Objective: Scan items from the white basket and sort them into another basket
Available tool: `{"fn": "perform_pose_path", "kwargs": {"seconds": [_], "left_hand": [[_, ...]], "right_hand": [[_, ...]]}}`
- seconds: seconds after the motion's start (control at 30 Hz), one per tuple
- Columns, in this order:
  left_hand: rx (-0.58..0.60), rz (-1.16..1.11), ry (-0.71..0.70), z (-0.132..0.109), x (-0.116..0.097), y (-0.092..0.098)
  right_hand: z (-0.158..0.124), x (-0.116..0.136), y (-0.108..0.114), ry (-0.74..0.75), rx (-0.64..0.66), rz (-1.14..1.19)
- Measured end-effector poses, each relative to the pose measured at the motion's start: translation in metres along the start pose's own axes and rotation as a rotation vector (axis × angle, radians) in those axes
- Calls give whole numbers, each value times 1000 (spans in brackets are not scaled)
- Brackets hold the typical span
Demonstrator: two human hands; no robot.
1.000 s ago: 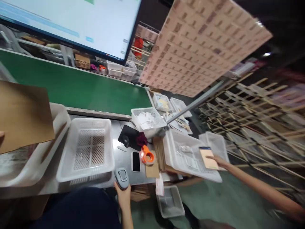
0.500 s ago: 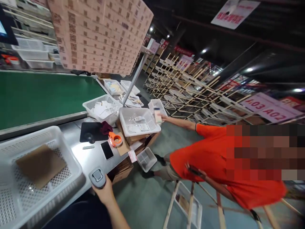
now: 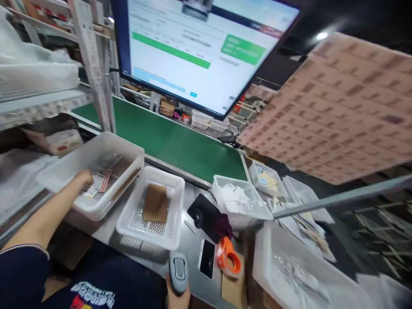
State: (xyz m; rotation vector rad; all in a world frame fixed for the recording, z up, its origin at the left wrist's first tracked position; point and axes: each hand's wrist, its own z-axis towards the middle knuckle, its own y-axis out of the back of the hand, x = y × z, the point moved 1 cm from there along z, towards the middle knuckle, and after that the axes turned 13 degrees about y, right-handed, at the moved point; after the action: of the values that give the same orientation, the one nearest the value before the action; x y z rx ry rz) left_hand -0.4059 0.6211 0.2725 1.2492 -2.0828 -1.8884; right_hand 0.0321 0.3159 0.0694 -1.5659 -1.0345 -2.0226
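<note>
Reaching into a white perforated basket (image 3: 96,171) at the far left of the steel counter (image 3: 193,240), a packing-line worker's left hand (image 3: 84,178) rests among flat packets (image 3: 99,182) lying on the basket's floor; the fingers are curled downward over them, though whether anything is actually gripped cannot be told from this angle. The right hand (image 3: 176,298), seen only at the bottom edge, is wrapped around the handle of a grey barcode scanner (image 3: 178,272), whose head lies on the counter pointing away from the worker. Just to the right of the first basket sits a second white basket (image 3: 151,210), touching it, with a brown cardboard piece (image 3: 155,202) lying flat inside. Beside the scanner lies a black phone (image 3: 207,264), face up, and next to that an orange tape dispenser (image 3: 228,256) on a slip of brown card. A black mouse pad with a mouse (image 3: 206,214) sits behind them, close to a third basket holding white papers (image 3: 240,199). Beyond the counter runs a green conveyor belt (image 3: 180,146), and above it hangs a large monitor (image 3: 199,47) showing green bars. A pink sheet of printed labels (image 3: 337,107) leans in at the right, blurred.
</note>
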Motion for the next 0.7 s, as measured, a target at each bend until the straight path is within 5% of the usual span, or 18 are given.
{"fn": "perform_pose_path", "kwargs": {"seconds": [0.1,0.23,0.37,0.47,0.6,0.7], "left_hand": [[20,-32,165,36,29,0],[-107,-295,91,50,23,2],[-52,-628,-112,32,-7,-11],[171,-770,-234,-2,-34,-59],[417,-806,-273,-55,-50,-127],[373,-743,-339,-62,-50,-130]], "right_hand": [[3,20,-15,38,62,63],[14,77,-34,115,286,115],[29,155,-62,385,527,40],[39,197,-90,573,631,-87],[45,195,-108,555,650,-277],[40,163,-95,461,590,-260]]}}
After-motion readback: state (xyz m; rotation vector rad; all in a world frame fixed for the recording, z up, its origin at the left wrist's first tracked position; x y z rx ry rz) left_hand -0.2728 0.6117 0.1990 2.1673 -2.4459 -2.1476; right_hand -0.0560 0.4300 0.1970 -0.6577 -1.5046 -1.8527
